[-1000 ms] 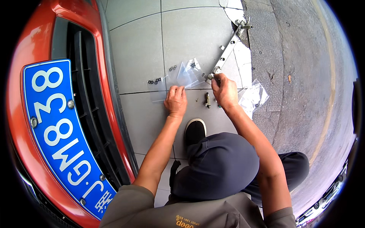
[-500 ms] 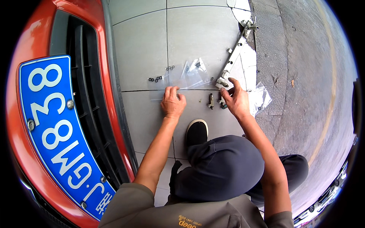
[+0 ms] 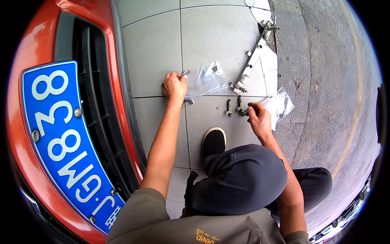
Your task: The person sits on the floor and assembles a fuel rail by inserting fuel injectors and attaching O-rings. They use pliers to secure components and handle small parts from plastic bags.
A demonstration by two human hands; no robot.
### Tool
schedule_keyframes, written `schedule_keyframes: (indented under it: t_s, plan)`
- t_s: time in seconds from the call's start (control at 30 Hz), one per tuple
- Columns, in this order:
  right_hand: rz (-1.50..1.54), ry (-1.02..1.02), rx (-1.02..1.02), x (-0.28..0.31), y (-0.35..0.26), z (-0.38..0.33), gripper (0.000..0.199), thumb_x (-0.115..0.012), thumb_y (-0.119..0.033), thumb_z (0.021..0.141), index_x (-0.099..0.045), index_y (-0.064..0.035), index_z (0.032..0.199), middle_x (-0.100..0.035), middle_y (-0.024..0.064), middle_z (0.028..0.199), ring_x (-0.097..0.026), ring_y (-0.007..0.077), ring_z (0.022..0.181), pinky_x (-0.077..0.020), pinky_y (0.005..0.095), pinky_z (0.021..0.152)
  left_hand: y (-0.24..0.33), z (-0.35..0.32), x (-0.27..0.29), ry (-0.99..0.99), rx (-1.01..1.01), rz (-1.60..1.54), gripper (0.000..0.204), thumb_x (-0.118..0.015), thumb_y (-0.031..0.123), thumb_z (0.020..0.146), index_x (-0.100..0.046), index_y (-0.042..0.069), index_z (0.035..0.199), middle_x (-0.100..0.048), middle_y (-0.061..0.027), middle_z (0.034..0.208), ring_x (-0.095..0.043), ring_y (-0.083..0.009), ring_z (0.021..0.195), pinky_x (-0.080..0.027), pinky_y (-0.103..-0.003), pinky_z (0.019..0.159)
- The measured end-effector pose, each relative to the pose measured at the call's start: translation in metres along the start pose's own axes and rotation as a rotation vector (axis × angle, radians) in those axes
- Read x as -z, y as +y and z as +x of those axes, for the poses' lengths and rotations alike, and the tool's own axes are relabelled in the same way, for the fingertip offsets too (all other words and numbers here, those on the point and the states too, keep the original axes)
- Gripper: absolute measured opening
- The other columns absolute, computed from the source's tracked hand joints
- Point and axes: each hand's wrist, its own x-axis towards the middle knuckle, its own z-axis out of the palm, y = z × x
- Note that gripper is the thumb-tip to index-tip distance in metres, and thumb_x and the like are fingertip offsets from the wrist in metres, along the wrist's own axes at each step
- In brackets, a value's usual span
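My left hand (image 3: 175,85) reaches forward over the tiles, fingertips pinched beside some small dark rubber O-rings (image 3: 187,72). A small pale piece shows at those fingertips; its kind is unclear. More O-rings (image 3: 189,101) lie just right of my left wrist. My right hand (image 3: 260,120) is further right, finger and thumb closed at a small green-ended part (image 3: 244,113), mostly hidden by the fingers. Two fuel injectors lie left of it: one (image 3: 229,108) apart, the other (image 3: 240,103) close to the green end. Beyond them a metal fuel rail (image 3: 252,61) lies slantwise.
Clear plastic bags (image 3: 211,79) lie on the tiles between my hands, and another crumpled bag (image 3: 280,106) is right of my right hand. A red car's front bumper (image 3: 36,40) with a blue plate flanks my left. My shoe (image 3: 214,141) stands near the injectors.
My left hand has moved forward and left to the O-rings. My right hand has drawn back from the rail's near end, its spread fingers now closed at the green-ended part.
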Motion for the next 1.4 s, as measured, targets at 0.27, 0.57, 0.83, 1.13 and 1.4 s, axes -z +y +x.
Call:
schedule_keyframes:
  t_s: [0.27, 0.57, 0.83, 1.13, 1.4]
  plan:
    - [0.009, -0.020, -0.006, 0.003, -0.007, -0.002, 0.033, -0.059, -0.023, 0.099, -0.066, 0.0035, 0.117, -0.070, 0.0133, 0.080, -0.064, 0.0161, 0.065, -0.0529, 0.0319, 0.065, 0.000, -0.015, 0.003, 0.020, -0.040, -0.429, 0.019, -0.070, 0.017, 0.091, -0.063, 0.004, 0.103, -0.068, -0.0091, 0.101, -0.065, -0.0232, 0.088, -0.051, -0.036, 0.079]
    - [-0.076, -0.072, -0.032, -0.001, -0.010, -0.004, 0.029, -0.058, -0.018, 0.100, -0.066, 0.0051, 0.115, -0.069, 0.0095, 0.083, -0.062, 0.0131, 0.069, -0.0524, 0.0292, 0.065, 0.028, -0.049, 0.039, -0.146, 0.072, -1.086, 0.029, -0.069, 0.009, 0.094, -0.064, -0.001, 0.122, -0.069, -0.0035, 0.092, -0.058, -0.0102, 0.073, -0.049, -0.026, 0.068]
    - [-0.094, -0.067, -0.002, -0.002, 0.005, -0.001, 0.032, -0.058, -0.022, 0.096, -0.067, 0.0028, 0.115, -0.073, 0.0207, 0.089, -0.072, 0.0289, 0.083, -0.0542, 0.0366, 0.079, 0.028, -0.052, 0.039, -0.105, 0.055, -1.124, 0.022, -0.065, 0.019, 0.100, -0.071, -0.001, 0.106, -0.069, -0.0019, 0.089, -0.062, -0.0082, 0.079, -0.052, -0.028, 0.065]
    - [-0.092, -0.072, 0.009, -0.008, 0.008, 0.000, 0.033, -0.058, -0.023, 0.096, -0.068, 0.0017, 0.114, -0.073, 0.0208, 0.088, -0.072, 0.0315, 0.084, -0.0542, 0.0377, 0.079, 0.021, -0.048, 0.041, -0.227, 0.228, -1.398, 0.018, -0.069, 0.024, 0.097, -0.069, 0.006, 0.101, -0.065, -0.0009, 0.087, -0.061, -0.0119, 0.078, -0.054, -0.030, 0.067]
    - [-0.125, -0.060, 0.002, -0.004, 0.011, 0.001, 0.033, -0.059, -0.024, 0.095, -0.069, 0.0013, 0.114, -0.073, 0.0222, 0.089, -0.072, 0.0328, 0.085, -0.0541, 0.0381, 0.080, 0.000, 0.004, 0.018, -0.300, 0.273, -1.343, 0.017, -0.069, 0.021, 0.097, -0.069, 0.005, 0.102, -0.067, -0.0019, 0.089, -0.063, -0.0124, 0.075, -0.057, -0.030, 0.065]
